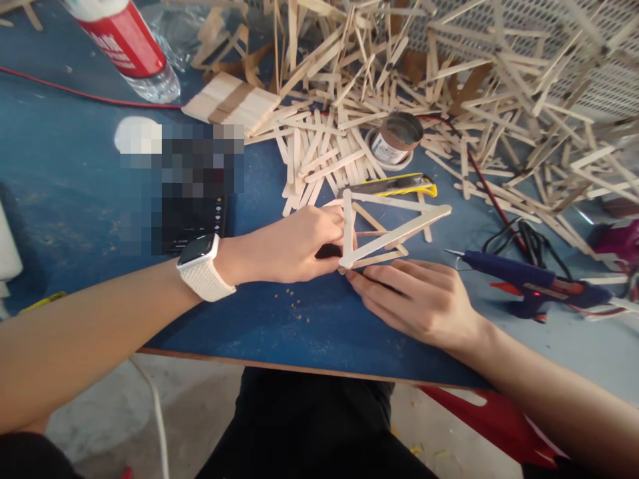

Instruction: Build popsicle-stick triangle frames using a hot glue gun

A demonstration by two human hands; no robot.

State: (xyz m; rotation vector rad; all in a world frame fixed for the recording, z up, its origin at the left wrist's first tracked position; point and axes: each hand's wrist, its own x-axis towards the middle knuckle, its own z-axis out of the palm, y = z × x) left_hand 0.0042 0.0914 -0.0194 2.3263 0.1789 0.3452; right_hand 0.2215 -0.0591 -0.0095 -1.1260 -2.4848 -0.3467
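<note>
A small triangular frame of wooden craft sticks [399, 236] stands on the blue table in front of me. My left hand [312, 243], with a white-banded watch on its wrist, grips the frame's left side, fingers bent around the near-left corner. From the right, my right hand [417, 296] lies low on the table, its fingertips pressed to the same bottom corner. Just behind the frame lies a yellow box cutter [394, 185]. A blue glue gun [542, 286] rests on its side right of my right hand, its nozzle toward the frame.
Loose craft sticks [324, 150] spread across the back, with a tangled pile at the right. A small open jar [394, 140], a bundle of sticks [232, 103], a bottle [132, 50] and a dark device [192, 219] stand or lie around. Cables run behind the glue gun.
</note>
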